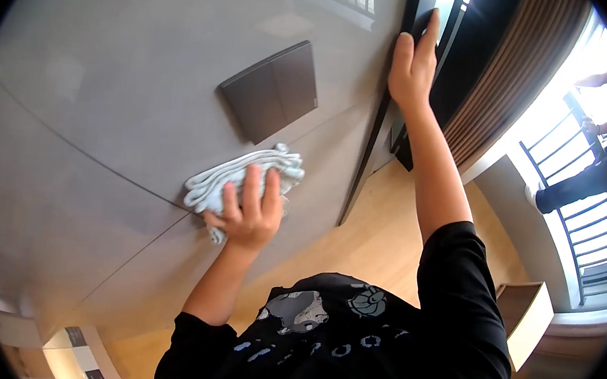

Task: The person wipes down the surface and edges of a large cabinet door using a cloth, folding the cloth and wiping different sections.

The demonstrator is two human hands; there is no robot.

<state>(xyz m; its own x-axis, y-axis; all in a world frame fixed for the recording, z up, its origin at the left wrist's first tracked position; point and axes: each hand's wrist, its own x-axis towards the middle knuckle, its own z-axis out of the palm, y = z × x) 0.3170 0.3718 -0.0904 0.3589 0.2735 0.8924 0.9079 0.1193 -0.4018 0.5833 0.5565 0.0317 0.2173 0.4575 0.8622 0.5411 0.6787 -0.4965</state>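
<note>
My left hand (pixel 249 210) presses a folded pale cloth (pixel 224 182) against a glossy grey wall panel (pixel 149 50), its fingers spread over the fabric. Just above the cloth is a grey square wall switch (pixel 273 88) with two halves. Higher up on the right, my right hand (pixel 413 72) rests at the dark upright edge (pixel 373 145) of the wall, thumb and forefinger stretched out and apart. Its other fingers are mostly hidden.
Thin seams cross the panel. Right of the dark edge hangs a brown pleated curtain (pixel 520 64). Another person (pixel 602 160) is by the bright window railing (pixel 592 232) at far right. An open box-like wooden piece (pixel 528 324) stands on the wooden floor (pixel 378 248); more pieces lie lower left.
</note>
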